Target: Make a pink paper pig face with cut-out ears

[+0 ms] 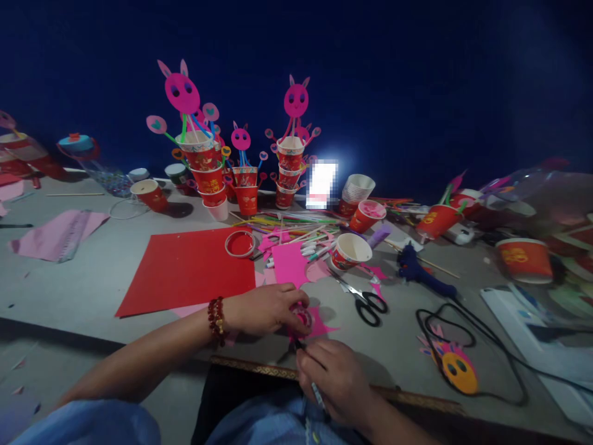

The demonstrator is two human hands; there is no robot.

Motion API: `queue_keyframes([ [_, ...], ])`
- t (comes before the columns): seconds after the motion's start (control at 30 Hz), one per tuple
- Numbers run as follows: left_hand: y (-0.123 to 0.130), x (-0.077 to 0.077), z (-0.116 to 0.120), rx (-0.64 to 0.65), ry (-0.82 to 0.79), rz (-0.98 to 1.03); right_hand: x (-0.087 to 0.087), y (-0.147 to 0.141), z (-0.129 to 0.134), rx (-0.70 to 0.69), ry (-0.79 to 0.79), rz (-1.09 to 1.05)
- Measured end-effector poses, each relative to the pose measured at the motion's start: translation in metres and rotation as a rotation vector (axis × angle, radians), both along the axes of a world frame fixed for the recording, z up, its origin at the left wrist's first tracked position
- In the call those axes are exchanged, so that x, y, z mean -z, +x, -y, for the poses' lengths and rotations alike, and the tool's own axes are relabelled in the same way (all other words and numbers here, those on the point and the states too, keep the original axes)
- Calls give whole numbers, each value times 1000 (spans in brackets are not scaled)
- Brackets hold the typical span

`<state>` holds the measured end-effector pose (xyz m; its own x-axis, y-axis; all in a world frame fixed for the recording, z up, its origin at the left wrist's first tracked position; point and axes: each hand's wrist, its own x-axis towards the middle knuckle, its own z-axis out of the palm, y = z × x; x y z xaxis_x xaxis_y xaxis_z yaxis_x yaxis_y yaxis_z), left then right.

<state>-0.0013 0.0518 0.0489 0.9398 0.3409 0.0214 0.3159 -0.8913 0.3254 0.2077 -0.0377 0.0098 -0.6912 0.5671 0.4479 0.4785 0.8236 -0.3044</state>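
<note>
My left hand (278,309) presses a small clear ring (304,317) down on a jagged scrap of bright pink paper (322,324), its fingers curled around the edge. In my right hand (336,377) is a marker pen (317,394) with a pale barrel, its dark tip close against the ring's near side. Just beyond my hands lies a bright pink sheet (291,262), partly under several white markers (308,248). Black-handled scissors (365,301) rest to the right, blades pointing up and left.
A large red sheet (185,272) bears a wider clear ring (239,243). Pink-faced figures stand in stacked red cups (206,179) at the back. A paper cup (352,252), a blue glue gun (421,275) with a looping black cord, and a yellow face cutout (460,372) lie rightward.
</note>
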Motion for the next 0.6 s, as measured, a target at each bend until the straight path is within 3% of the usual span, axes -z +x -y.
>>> queue_keyframes([
  [0.13,0,-3,4,-18,17,-16,-11,20,-3,30,-124,-165],
  [0.33,2,-6,28,-113,113,-45,-23,40,-24,330,-333,-369],
  [0.43,3,-4,42,-183,169,-86,-22,37,-35,300,-390,-288],
  [0.6,8,5,62,-268,223,-116,-13,28,-38,198,-342,-143],
])
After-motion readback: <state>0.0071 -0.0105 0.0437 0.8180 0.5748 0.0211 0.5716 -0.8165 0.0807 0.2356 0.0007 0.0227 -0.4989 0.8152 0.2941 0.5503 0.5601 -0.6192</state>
